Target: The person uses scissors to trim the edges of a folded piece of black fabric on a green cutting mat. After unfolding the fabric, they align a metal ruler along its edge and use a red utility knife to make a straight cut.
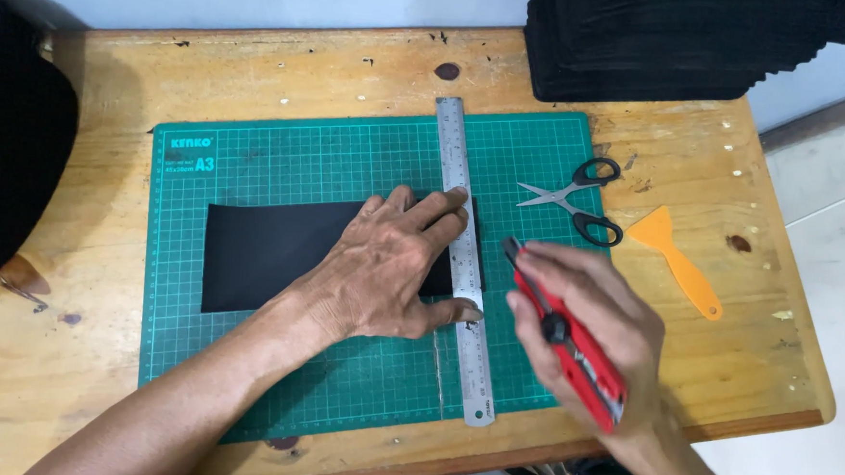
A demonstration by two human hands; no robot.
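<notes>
A black sheet [258,248] lies flat on a green cutting mat [282,153]. A steel ruler [462,259] lies across the sheet's right end, running from the mat's far edge to its near edge. My left hand [392,270] presses down on the sheet and the ruler, fingers spread, thumb against the ruler's edge. My right hand [587,323] holds a red utility knife [571,342] just right of the ruler, its tip pointing up and left, close to the ruler's edge.
Black-handled scissors [578,202] lie on the mat's right edge. An orange plastic scraper [677,260] rests on the wooden table [69,364] to the right. A stack of black sheets [664,38] sits at the far right corner. A dark object [9,129] overhangs the left edge.
</notes>
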